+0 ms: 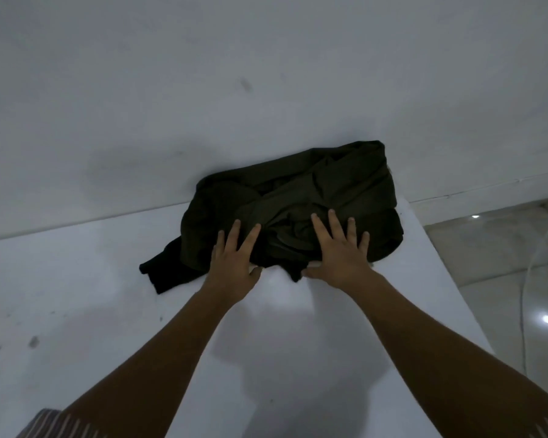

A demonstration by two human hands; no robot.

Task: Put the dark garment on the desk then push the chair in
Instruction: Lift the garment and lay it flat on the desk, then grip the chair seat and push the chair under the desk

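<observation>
So you've got the dark garment (293, 207) bunched up on the white worktop (76, 311), shoved right back against the wall (203, 74) near the far right corner, with one bit of fabric trailing out toward the front left. Both hands are flat on the near edge of the pile: your left hand (233, 263) has its grip spread, fingers fanned over the cloth, and your right hand (340, 251) is the same, palm down, fingers splayed, nothing pinched in either one. Looks to me like you're pressing it down so the heap stays put and doesn't spring back or slide toward the worktop's right edge, which is pretty close to it. Tucking it against the wall makes sense too, keeps it out of the way. I'd call the first half of the job basically done, since the cloth is fully resting on the surface. The chair isn't in shot at all, so that part is clearly yet to do. You'll need to let go, look down and find it.
</observation>
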